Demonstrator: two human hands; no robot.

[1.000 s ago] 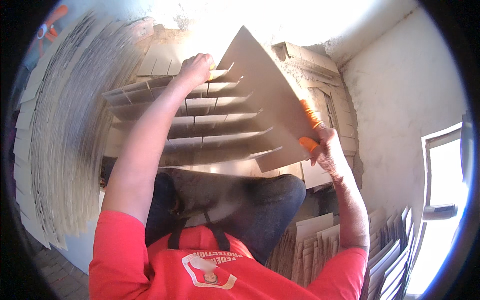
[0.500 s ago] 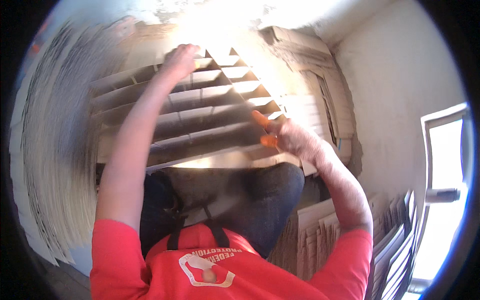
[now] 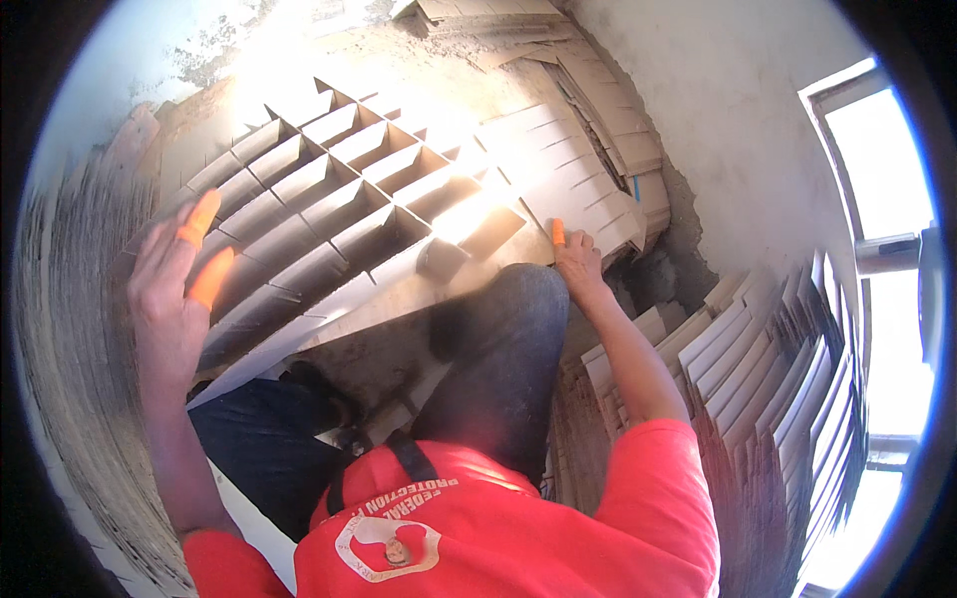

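A grid of interlocked cardboard divider strips lies slantwise before me, its crossing strips forming open cells. At its left end is my left hand, with orange covers on two digits. Its fingers are apart and it grips nothing; whether it touches the strip ends I cannot tell. My right hand, with an orange cover on one digit, rests at the near edge of a pile of flat slotted cardboard strips. Its fingers reach forward onto that edge, and no strip is lifted in them.
Tall stacks of cardboard strips stand on my left and at the lower right. More cardboard lies at the back by the wall. A bright window is at the right. My knee is close to the grid.
My left hand has moved from the grid's far side to its left end. My right hand has left the grid for the flat strips at the right. The view has turned rightward.
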